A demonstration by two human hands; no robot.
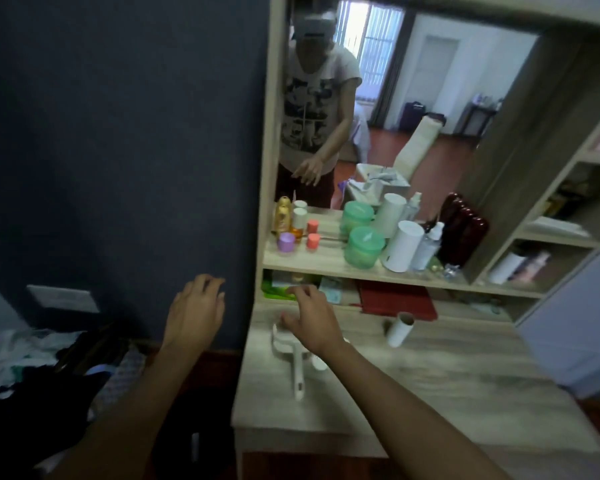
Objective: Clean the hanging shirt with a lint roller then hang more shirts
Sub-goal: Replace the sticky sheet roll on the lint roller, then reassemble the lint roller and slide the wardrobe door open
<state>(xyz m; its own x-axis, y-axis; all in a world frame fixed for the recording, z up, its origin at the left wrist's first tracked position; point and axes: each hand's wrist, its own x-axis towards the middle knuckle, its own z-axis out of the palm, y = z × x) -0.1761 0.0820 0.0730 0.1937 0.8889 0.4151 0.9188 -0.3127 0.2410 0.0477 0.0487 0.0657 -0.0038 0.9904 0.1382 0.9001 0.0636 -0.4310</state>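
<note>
A white lint roller (298,372) lies on the wooden dressing table (447,382), handle toward me, head partly hidden under my right hand. My right hand (312,320) hovers just above the roller's head, fingers spread, holding nothing. My left hand (196,313) floats left of the table in front of the dark blue wall, fingers loosely curled and empty. A pile of dark and light clothes (49,368) lies at the lower left. No hanging shirt is in view.
A white cardboard tube (400,329) lies on the table to the right. The shelf above holds green jars (364,247), a white cylinder (404,245) and small bottles. A mirror (413,109) stands behind. A red folder (395,301) sits under the shelf.
</note>
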